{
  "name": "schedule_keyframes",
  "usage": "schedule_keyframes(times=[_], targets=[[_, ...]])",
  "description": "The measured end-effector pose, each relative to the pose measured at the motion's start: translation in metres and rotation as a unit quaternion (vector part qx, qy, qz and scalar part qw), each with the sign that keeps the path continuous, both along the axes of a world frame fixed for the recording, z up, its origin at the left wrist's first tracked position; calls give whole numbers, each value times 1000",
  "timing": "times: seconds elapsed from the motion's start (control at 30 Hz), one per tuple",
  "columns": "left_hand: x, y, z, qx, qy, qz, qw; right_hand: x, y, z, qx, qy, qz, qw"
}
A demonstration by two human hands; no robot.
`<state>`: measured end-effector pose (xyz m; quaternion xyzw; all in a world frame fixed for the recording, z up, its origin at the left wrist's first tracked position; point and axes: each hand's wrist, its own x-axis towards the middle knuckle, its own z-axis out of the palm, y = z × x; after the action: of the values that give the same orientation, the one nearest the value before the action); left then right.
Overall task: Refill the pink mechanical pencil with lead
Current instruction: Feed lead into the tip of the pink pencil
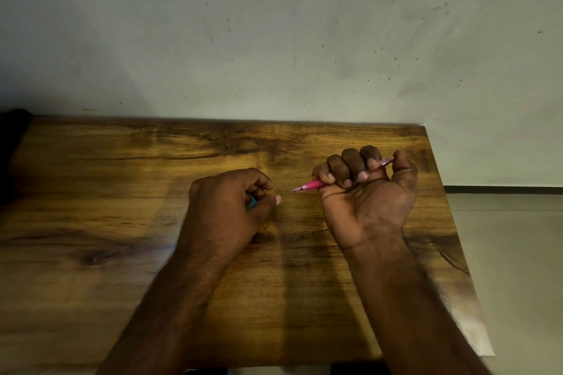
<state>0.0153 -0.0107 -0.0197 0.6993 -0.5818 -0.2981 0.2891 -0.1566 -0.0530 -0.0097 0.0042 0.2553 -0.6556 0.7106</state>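
My right hand [365, 192] is closed in a fist around the pink mechanical pencil [312, 184]. The pencil's pointed tip sticks out to the left toward my left hand, and its pale top end pokes out by the thumb at the right. My left hand [231, 201] is curled just left of the tip, with thumb and forefinger pinched together. A small teal object [252, 201] shows inside its fingers, mostly hidden. I cannot make out any lead between the fingertips.
Both forearms rest over a wooden table [122, 192] that stands against a pale scuffed wall [274, 39]. The table's right edge runs down past my right arm, with light floor [511, 253] beyond it.
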Motion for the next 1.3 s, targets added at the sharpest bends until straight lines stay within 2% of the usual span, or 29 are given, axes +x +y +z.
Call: schedule_keyframes(times=[1.3], targets=[[-3, 0, 3, -1, -10, 1, 1000, 1, -1, -2, -8, -3, 15, 1000]])
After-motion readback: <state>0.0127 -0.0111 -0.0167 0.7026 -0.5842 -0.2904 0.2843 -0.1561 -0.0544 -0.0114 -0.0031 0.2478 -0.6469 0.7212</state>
